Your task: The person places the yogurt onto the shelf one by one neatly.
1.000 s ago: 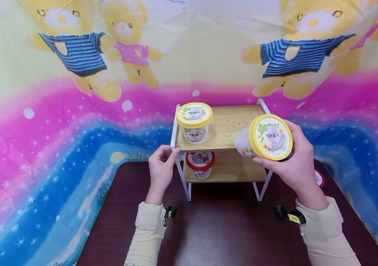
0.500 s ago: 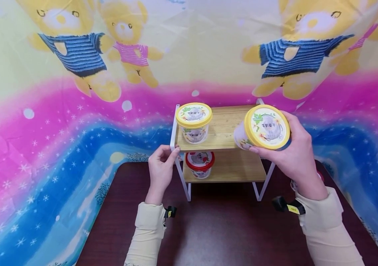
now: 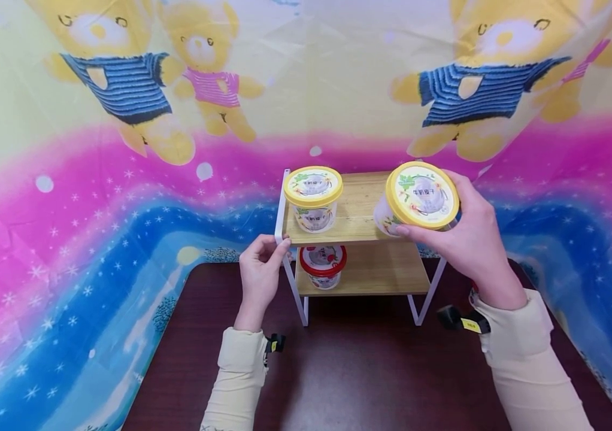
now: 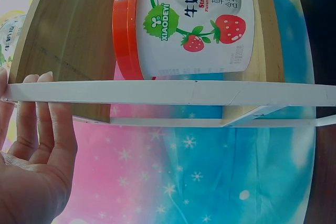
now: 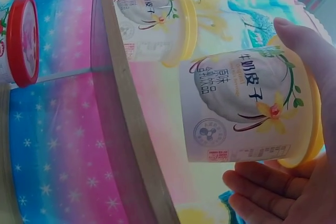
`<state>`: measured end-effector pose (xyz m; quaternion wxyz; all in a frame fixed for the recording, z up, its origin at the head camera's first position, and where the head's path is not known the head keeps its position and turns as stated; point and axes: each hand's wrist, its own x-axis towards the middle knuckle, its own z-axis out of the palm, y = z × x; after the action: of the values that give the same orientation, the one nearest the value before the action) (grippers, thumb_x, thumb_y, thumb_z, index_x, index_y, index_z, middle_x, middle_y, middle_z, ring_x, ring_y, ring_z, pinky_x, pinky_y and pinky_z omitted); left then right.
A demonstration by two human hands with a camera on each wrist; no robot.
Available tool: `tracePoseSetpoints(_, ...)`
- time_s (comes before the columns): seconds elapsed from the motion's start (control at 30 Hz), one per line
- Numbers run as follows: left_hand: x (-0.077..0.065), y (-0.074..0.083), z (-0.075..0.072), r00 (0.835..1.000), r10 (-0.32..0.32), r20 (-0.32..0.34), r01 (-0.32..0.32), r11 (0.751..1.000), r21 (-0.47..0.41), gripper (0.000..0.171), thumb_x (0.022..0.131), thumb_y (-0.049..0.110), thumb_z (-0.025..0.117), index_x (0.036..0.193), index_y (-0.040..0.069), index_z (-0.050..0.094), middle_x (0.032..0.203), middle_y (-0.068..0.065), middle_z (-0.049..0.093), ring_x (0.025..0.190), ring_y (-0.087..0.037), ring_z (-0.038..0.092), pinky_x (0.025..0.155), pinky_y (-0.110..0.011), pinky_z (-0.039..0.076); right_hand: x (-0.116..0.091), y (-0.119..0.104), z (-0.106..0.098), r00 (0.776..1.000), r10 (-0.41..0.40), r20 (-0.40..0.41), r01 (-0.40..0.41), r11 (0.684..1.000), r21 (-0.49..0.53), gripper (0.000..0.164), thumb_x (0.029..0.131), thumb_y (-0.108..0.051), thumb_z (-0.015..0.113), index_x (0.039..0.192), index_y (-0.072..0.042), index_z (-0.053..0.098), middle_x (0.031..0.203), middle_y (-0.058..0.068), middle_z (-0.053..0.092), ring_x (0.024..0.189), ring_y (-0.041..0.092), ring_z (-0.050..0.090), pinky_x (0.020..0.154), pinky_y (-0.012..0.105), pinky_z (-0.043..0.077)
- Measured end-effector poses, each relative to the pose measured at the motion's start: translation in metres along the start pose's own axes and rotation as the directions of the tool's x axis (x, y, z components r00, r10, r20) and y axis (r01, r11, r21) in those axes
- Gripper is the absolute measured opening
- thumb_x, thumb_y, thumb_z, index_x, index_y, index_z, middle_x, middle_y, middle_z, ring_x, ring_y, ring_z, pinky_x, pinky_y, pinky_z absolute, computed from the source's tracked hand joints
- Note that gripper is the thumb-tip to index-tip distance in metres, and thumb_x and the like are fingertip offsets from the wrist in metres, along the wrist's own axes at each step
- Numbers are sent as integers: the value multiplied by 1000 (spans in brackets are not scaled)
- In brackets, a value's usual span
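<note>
My right hand [image 3: 467,233] grips a yellow-lidded tub [image 5: 241,108] by its sides near the lid. The tub is tilted, lid toward the head camera, over the right part of the rack's upper shelf [image 3: 362,206]; in the right wrist view its base appears apart from the board. My left hand [image 3: 260,269] pinches the white metal frame [image 4: 173,92] at the rack's front left corner, thumb on one side and fingers on the other. Another yellow-lidded tub [image 3: 314,200] stands upright on the upper shelf's left. Below it, a red-lidded strawberry tub [image 4: 194,30] stands on the lower shelf [image 3: 384,275].
The two-tier rack stands on a dark wood table [image 3: 349,371]. A cloth backdrop [image 3: 317,90] printed with bears hangs close behind and along both sides. Something small and red shows beside my right wrist, mostly hidden.
My right hand has carried the yellow-lidded tub slightly left and farther back, up in the head view, and tipped it more upright. My left hand stays at the rack's corner.
</note>
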<state>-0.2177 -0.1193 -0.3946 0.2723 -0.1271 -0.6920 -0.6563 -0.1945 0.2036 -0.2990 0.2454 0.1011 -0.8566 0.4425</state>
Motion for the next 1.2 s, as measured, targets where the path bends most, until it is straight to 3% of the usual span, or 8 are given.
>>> tracePoseSetpoints(0.17, -2, 15, 0, 1000, 6, 5, -6, 1000, 12, 10, 95, 3, 72, 96, -7, 70, 97, -17, 74, 71, -42, 66, 66, -31, 59, 3, -6, 4, 1000, 23, 14, -23, 1000, -16, 96, 71, -41, 95, 152, -24, 45, 136, 1, 57, 123, 24, 51, 93, 54, 49)
tracePoseSetpoints(0.53, -2, 15, 0, 1000, 10, 9, -10, 1000, -1, 9, 95, 2, 72, 96, -7, 69, 97, -17, 74, 70, -43, 66, 67, -34, 60, 11, -17, 12, 989, 145, 0, -144, 983, -115, 104, 69, -66, 86, 150, -14, 45, 135, 9, 57, 123, 31, 52, 95, 58, 48)
tracePoseSetpoints(0.9, -2, 15, 0, 1000, 6, 7, -6, 1000, 10, 10, 95, 3, 72, 95, -7, 70, 97, -18, 74, 71, -42, 66, 64, -30, 58, 20, -15, 13, 984, 179, -19, -179, 961, -210, 112, 66, -78, 78, 152, -15, 43, 139, 11, 56, 125, 34, 51, 97, 61, 45)
tracePoseSetpoints(1.2, -2, 16, 0, 1000, 12, 9, -12, 1000, 21, 10, 95, 3, 72, 96, -7, 70, 97, -17, 74, 70, -38, 67, 65, -43, 60, 24, -15, 14, 981, 193, -15, -191, 950, -247, 116, 65, -82, 75, 152, -13, 41, 140, 13, 55, 125, 36, 51, 98, 63, 43)
